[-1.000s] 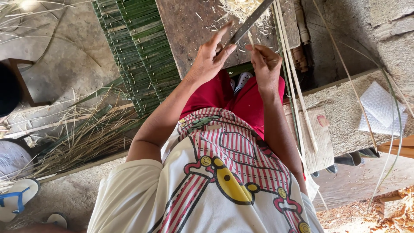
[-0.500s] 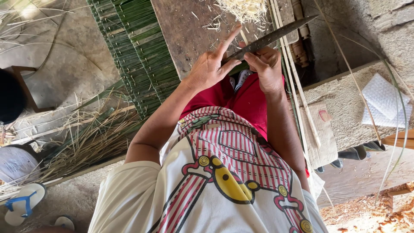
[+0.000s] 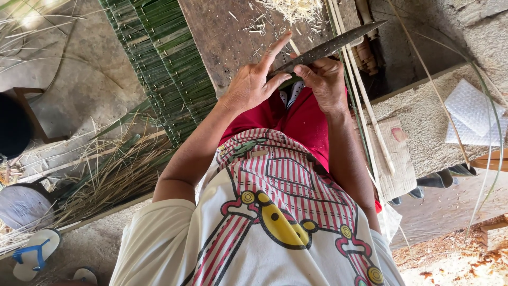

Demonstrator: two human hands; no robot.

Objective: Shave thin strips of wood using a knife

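Observation:
My right hand [image 3: 325, 82] grips the near end of a long dark knife blade [image 3: 333, 46] that points up and to the right over a wooden board [image 3: 222, 37]. My left hand [image 3: 254, 85] is against it, thumb pressed by the blade on a short green strip [image 3: 288, 80], index finger stretched out. Both hands hover above my lap in red shorts [image 3: 296, 122]. How the strip continues under the hands is hidden.
A woven green mat [image 3: 164, 69] lies left of the board, with pale shavings [image 3: 296, 9] at the board's top. Long thin slats [image 3: 365, 106] run down the right. Dry grass [image 3: 106, 175] and sandals [image 3: 32, 254] lie at the left; white wrap [image 3: 471, 111] rests on a concrete ledge.
The knife blade has swung from steep to a flatter slant pointing right. Both hands have drawn closer together and a little lower over my lap.

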